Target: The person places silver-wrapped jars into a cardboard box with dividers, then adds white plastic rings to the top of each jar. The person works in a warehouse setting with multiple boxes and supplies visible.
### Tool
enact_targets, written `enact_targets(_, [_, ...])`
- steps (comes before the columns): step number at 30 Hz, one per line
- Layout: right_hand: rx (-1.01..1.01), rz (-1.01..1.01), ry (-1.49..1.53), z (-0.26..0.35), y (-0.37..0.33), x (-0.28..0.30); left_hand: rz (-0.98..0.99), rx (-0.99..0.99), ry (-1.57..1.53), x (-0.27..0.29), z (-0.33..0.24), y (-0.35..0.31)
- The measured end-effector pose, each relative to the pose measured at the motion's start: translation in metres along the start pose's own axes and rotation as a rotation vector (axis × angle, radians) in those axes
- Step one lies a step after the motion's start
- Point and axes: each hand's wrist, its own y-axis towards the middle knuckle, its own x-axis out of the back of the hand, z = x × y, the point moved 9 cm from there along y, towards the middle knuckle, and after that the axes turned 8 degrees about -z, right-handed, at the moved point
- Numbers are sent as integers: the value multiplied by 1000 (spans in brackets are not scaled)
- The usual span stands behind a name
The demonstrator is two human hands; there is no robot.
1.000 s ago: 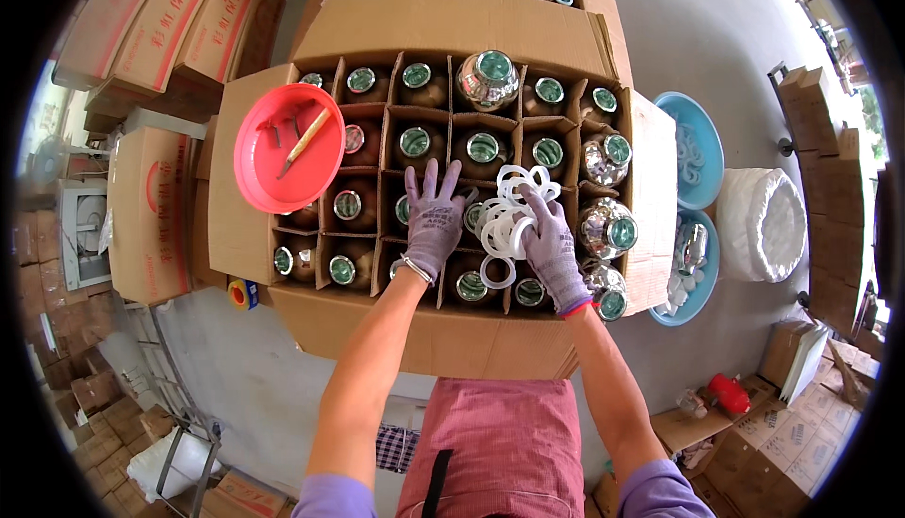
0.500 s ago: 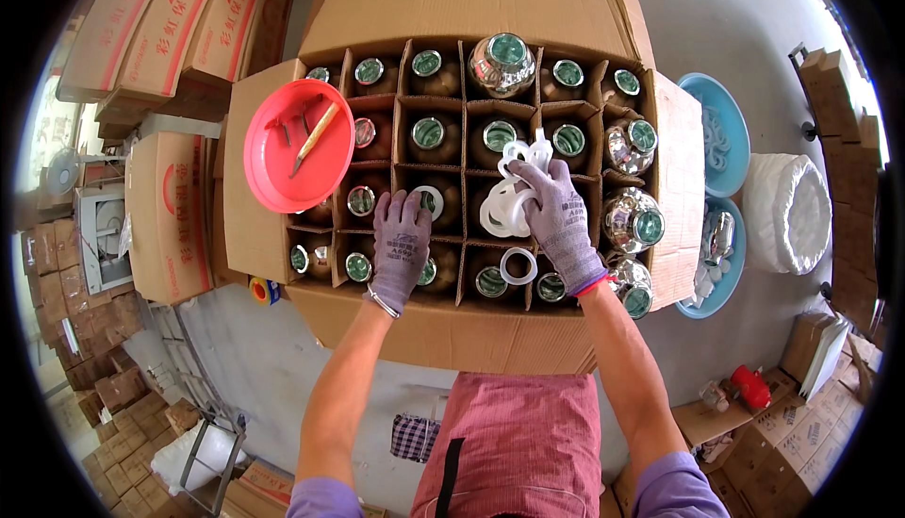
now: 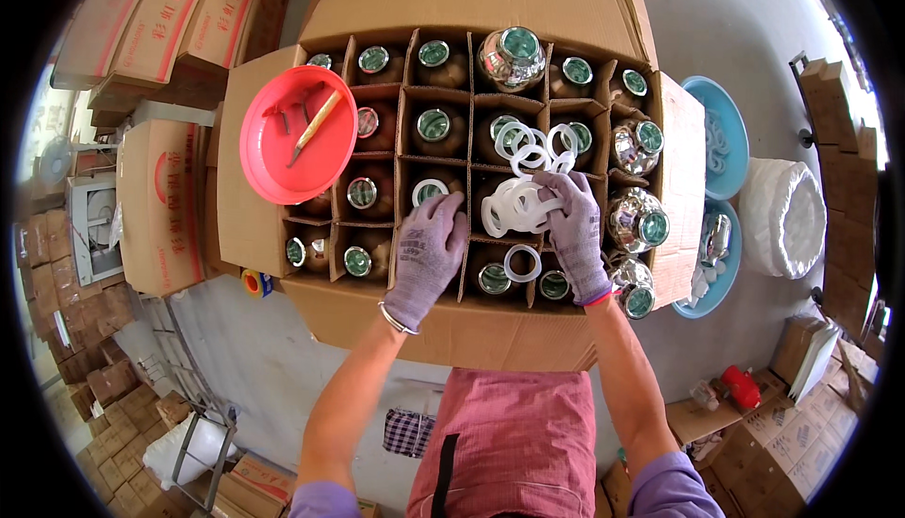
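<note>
In the head view, the right hand (image 3: pixel 568 228) pinches a bunch of white rings (image 3: pixel 517 205) over the carton's (image 3: pixel 490 337) middle, presumably to keep them together. The left hand (image 3: pixel 426 259), fingers bent, sits over the carton's near side beside a ringed bottle (image 3: pixel 430 193); its grip cannot be told. The rings are flat, round and translucent.

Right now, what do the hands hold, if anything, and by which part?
The right hand holds a bunch of white rings by rims on the bunch's right side. Whether the left hand holds anything cannot be told.
</note>
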Motion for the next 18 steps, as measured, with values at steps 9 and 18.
enact_targets(9, [9,-44,55,5,5,0,-82,-270,139,-30,-18,19])
enact_targets(18, [188,244,-295,40,22,-25,-66,563,-759,-4,32,-40])
